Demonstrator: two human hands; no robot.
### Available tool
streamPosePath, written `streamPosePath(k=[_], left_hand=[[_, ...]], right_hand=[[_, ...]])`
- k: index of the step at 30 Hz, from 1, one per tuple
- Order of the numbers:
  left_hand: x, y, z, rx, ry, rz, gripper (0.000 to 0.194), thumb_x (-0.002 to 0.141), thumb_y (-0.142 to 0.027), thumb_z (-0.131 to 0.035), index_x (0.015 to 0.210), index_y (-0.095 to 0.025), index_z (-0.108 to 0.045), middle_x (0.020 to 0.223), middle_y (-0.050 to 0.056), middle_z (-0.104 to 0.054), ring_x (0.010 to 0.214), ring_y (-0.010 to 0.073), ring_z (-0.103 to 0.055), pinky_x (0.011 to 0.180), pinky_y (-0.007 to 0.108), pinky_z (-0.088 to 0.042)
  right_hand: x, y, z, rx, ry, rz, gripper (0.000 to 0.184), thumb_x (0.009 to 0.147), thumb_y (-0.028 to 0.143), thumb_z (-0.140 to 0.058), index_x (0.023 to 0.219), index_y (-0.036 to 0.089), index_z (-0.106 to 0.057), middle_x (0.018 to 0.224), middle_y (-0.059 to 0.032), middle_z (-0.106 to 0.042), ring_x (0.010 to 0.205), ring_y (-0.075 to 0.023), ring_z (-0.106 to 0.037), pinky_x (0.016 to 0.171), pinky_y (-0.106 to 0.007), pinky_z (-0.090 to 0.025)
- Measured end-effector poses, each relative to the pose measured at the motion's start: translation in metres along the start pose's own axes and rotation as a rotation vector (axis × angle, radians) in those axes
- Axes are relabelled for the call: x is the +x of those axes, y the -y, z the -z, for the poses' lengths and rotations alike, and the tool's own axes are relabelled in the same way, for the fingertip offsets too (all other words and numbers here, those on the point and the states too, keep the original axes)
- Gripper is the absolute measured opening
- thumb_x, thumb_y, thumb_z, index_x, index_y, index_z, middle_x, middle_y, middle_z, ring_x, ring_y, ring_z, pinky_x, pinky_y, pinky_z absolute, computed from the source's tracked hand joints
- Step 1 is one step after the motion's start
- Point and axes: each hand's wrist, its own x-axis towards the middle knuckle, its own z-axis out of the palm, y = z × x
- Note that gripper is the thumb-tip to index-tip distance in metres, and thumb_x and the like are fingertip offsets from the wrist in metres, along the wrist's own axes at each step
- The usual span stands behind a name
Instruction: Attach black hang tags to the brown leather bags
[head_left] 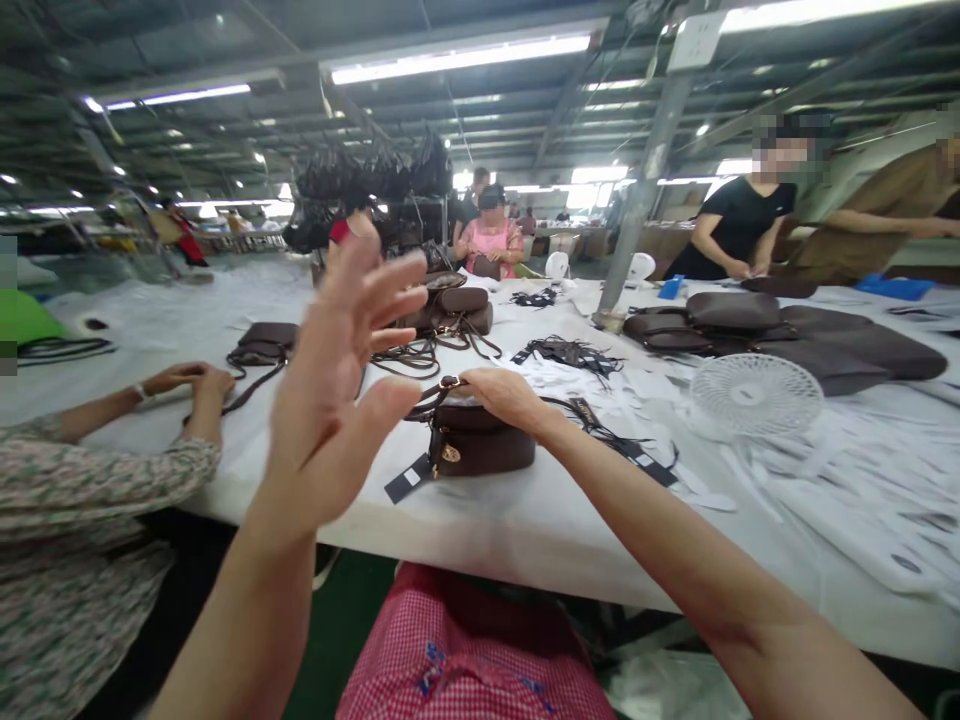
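My left hand (pixel 337 385) is raised in the air above the table edge, palm turned inward, fingers spread and holding nothing. My right hand (pixel 501 392) rests on top of a small dark brown handbag (pixel 480 445) lying on the white table (pixel 525 520), its fingers pinched on the bag's strap by a gold ring. A black hang tag (pixel 409 480) sticks out from the bag's left side.
A co-worker's hands (pixel 187 385) in floral sleeves rest on the table at left, near another brown bag (pixel 266 342). More brown bags (pixel 454 310) lie beyond, and another stack of brown bags (pixel 750 325) at right. A white fan (pixel 754 395) and black tassels (pixel 562 352) lie nearby. Other people work at the far side.
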Motion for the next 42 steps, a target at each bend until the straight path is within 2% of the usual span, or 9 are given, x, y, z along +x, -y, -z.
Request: streamPosePath(k=[6,9,16,20,26,31,35,37,42], left_hand=[[0.002,0.139,-0.015,0.265,0.272,0.475,0.069,0.065,-0.033,-0.075,0.128,-0.015,-0.054,0.123,0.012,-0.063,0.113,0.0292,-0.058,0.099,0.042,-0.044],[0.005,0.173,-0.024,0.142,0.21,0.578,0.033,0.072,-0.035,-0.066,0.097,-0.014,-0.063,0.082,0.006,-0.068,0.078,0.0197,-0.064,0.076,0.032,-0.05],[0.02,0.19,0.002,0.051,-0.119,0.621,0.028,0.078,-0.041,-0.057,0.066,-0.017,-0.05,0.055,-0.003,-0.053,0.052,0.0099,-0.051,0.055,0.022,-0.04],[0.018,0.189,0.003,0.015,0.007,0.672,0.027,0.068,-0.038,-0.068,0.07,-0.017,-0.051,0.057,-0.005,-0.051,0.051,0.0094,-0.049,0.052,0.021,-0.037],[0.031,0.183,-0.027,0.165,0.179,0.633,0.022,0.058,-0.026,-0.079,0.068,-0.015,-0.062,0.063,-0.002,-0.057,0.059,0.0111,-0.049,0.054,0.022,-0.035],[0.044,0.178,-0.029,-0.437,-0.086,0.809,0.037,0.085,-0.048,-0.059,0.076,-0.013,-0.065,0.056,-0.001,-0.054,0.044,0.0089,-0.043,0.049,0.024,-0.039],[0.038,0.186,-0.01,-0.984,-0.419,0.915,0.045,0.098,-0.044,-0.032,0.098,-0.013,-0.065,0.09,0.012,-0.069,0.077,0.0205,-0.068,0.071,0.037,-0.054],[0.029,0.196,0.005,-1.129,-0.588,0.893,0.05,0.099,-0.044,-0.023,0.098,-0.013,-0.063,0.085,0.012,-0.068,0.081,0.0223,-0.069,0.074,0.041,-0.055],[0.016,0.215,0.039,-1.095,-0.843,0.962,0.05,0.101,-0.036,-0.02,0.072,-0.014,-0.054,0.043,-0.007,-0.032,0.03,0.0065,-0.034,0.038,0.018,-0.038]], right_hand=[[0.029,0.008,0.039,-0.045,-0.059,0.104,0.025,0.098,0.028,-0.044,0.117,0.02,-0.058,0.106,-0.0083,-0.068,0.096,-0.0207,-0.063,0.075,-0.026,-0.042],[0.046,0.005,0.058,-0.074,-0.144,0.098,0.028,0.096,0.017,-0.042,0.118,0.022,-0.058,0.106,-0.0073,-0.067,0.094,-0.0202,-0.063,0.073,-0.025,-0.041],[0.053,-0.05,0.086,-0.059,-0.368,-0.085,0.037,0.091,0.006,-0.037,0.117,0.016,-0.06,0.101,-0.0103,-0.066,0.09,-0.0197,-0.061,0.076,-0.026,-0.041],[0.051,-0.076,0.096,-0.02,-0.4,-0.193,0.038,0.087,0.003,-0.038,0.114,0.012,-0.062,0.091,-0.01,-0.069,0.087,-0.0192,-0.061,0.08,-0.026,-0.042],[0.049,-0.069,0.118,-0.016,-0.377,-0.256,0.035,0.09,0.011,-0.041,0.117,0.02,-0.061,0.102,-0.0082,-0.071,0.093,-0.0209,-0.064,0.078,-0.026,-0.043],[0.033,-0.058,0.119,-0.036,-0.324,-0.252,0.03,0.096,0.026,-0.043,0.121,0.02,-0.058,0.106,-0.0119,-0.07,0.093,-0.024,-0.065,0.077,-0.029,-0.045],[0.01,-0.054,0.078,0.117,-0.114,0.063,0.026,0.093,0.024,-0.048,0.116,0.018,-0.06,0.099,-0.0093,-0.07,0.092,-0.0218,-0.065,0.079,-0.029,-0.046],[-0.002,-0.059,0.053,0.235,-0.069,0.165,0.025,0.092,0.024,-0.049,0.113,0.018,-0.061,0.1,-0.008,-0.07,0.092,-0.0203,-0.064,0.081,-0.029,-0.046],[-0.022,-0.08,0.032,0.287,0.002,0.195,0.028,0.096,0.03,-0.041,0.107,0.018,-0.063,0.102,-0.0089,-0.068,0.093,-0.0194,-0.063,0.084,-0.03,-0.047]])
